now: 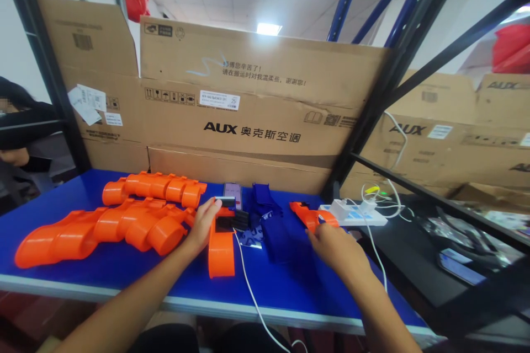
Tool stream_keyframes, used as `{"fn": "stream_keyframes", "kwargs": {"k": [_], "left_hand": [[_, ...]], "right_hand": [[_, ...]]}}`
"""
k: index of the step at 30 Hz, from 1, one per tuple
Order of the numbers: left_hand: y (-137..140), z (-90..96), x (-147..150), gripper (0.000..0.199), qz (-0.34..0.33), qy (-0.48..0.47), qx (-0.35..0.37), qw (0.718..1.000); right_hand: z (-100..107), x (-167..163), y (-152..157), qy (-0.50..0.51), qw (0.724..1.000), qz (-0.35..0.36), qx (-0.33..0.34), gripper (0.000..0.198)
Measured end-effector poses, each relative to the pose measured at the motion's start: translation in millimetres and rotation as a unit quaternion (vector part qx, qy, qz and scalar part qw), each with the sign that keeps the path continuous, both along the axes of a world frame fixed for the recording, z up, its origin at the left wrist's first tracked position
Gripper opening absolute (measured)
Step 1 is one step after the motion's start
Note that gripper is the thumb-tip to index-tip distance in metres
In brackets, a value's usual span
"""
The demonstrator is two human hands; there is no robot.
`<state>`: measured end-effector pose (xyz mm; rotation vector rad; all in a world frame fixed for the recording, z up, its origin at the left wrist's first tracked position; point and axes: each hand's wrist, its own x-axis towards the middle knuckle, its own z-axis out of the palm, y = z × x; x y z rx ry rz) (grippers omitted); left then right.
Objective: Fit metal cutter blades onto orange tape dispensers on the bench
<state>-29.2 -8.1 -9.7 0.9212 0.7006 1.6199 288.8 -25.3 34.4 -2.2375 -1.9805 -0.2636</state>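
My left hand [202, 224] is closed at the edge of a small dark rectangular block [226, 201], its fingertips pressed on the block's left end. Just below stands an orange curved plastic piece [221, 253] with black parts [236, 222] over its top; a white cable [248, 281] runs from there off the table's front edge. To the right, my right hand [337, 242] has its fingers closed on another orange plastic piece [308, 215] with a dark end. Between the hands lie blue fabric strips [279, 237] and a patterned blue-and-white packet [251, 236].
Rows of orange curved pieces [120, 226] cover the table's left side. A phone [232, 194] lies at the back. A white power strip [360, 214] with plugs sits at right, near a black rack post [372, 116]. Cardboard [256, 149] walls the back. Another person [25, 121] is at far left.
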Motion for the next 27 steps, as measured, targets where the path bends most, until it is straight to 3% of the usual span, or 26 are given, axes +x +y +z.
{"fn": "stream_keyframes", "kwargs": {"k": [3,5,9,13,17,22,24,27], "left_hand": [[0,1.0,0,0.038,-0.006,0.009,0.011,1.000],[1,-0.3,0,0.039,-0.006,0.019,0.017,1.000],[4,-5.7,-2,0.041,0.004,0.067,0.027,0.997],[6,-9.3,-5,0.042,0.010,0.115,0.052,0.992],[6,-8.8,-4,0.040,0.006,0.110,0.041,0.993],[4,-7.3,-1,0.036,-0.026,0.075,0.005,0.997],[4,-7.5,1,0.038,-0.033,0.075,0.002,0.997],[4,-9.0,3,0.042,-0.030,0.095,-0.004,0.995]], "right_hand": [[16,-20,-8,0.064,0.992,0.044,0.101,0.032],[23,-44,-14,0.170,0.962,0.146,0.156,0.036],[21,-101,-16,0.354,0.870,0.332,0.084,0.048],[3,-146,3,0.451,0.810,0.372,0.037,0.051],[-16,-163,20,0.516,0.767,0.375,0.069,0.040],[-32,-167,24,0.570,0.737,0.351,0.097,0.042],[-37,-168,24,0.561,0.745,0.342,0.117,0.040],[-41,-168,24,0.511,0.782,0.328,0.145,0.036]]}}
